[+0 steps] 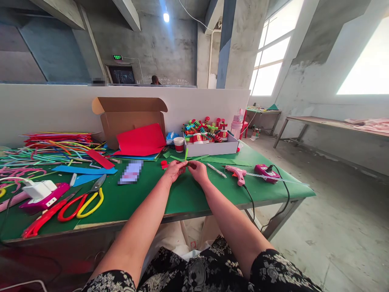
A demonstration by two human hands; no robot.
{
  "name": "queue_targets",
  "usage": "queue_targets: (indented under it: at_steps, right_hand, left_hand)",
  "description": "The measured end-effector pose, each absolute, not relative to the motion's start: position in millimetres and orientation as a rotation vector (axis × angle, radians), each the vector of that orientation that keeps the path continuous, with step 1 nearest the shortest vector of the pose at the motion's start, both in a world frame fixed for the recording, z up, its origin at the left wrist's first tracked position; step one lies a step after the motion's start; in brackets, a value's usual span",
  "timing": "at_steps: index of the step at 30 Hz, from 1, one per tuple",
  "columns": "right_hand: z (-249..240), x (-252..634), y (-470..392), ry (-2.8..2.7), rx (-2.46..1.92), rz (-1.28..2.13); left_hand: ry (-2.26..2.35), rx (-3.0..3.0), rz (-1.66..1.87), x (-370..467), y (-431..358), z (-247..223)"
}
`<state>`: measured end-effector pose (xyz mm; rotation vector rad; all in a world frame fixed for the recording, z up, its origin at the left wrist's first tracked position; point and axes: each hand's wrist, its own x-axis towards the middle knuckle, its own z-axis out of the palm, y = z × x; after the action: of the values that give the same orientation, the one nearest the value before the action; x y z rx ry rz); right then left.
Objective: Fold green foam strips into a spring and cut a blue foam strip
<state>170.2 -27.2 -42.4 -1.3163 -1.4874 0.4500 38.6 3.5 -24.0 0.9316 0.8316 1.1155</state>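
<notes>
Our left hand (pixel 175 170) and right hand (pixel 198 171) pinch a green strip (pixel 186 154), beyond front edge of bench (pixel 188 198); uneven tugging could crease it.

The green-covered table (pixel 182 202) spreads beneath my left hand (pixel 175 171) and my right hand (pixel 198 171). Beyond them, it carries a paper cup (pixel 179 145), a shallow white box (pixel 212 149) and an open cardboard box (pixel 133 106). Right of my hands lie a pen (pixel 216 170), a pink glue gun (pixel 238 173) and a magenta power strip (pixel 266 174); left of them, blue paper strips (pixel 86 169), scissors (pixel 98 184) and heaped pipe cleaners (pixel 60 153).
</notes>
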Motion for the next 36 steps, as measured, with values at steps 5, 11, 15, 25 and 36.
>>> queue_targets:
  at_steps: [5, 11, 15, 25, 36]
  right_hand:
    - [-43.2, 172.4, -26.1, -1.461, -1.307, 0.444]
    - [-44.7, 175.3, -23.7, -1.376, -1.261, 0.496]
    - [-43.4, 174.8, -25.0, -1.353, -1.242, 0.531]
    - [-30.3, 173.8, -31.7, -0.855, -0.974, 1.051]
    - [-22.4, 169.0, -41.7, -0.896, -0.809, 1.491]
  left_hand:
    - [0.83, 0.873, 1.167, 37.5, 4.0, -21.5]
    - [0.83, 0.782, 1.228, 34.9, 3.5, -17.9]
    - [0.806, 0.764, 1.225, 34.3, 2.0, -16.0]
    - [0.685, 0.826, 1.159, 29.1, 2.4, -15.7]
    - [0.684, 1.14, 1.178, 33.4, -2.1, -14.8]
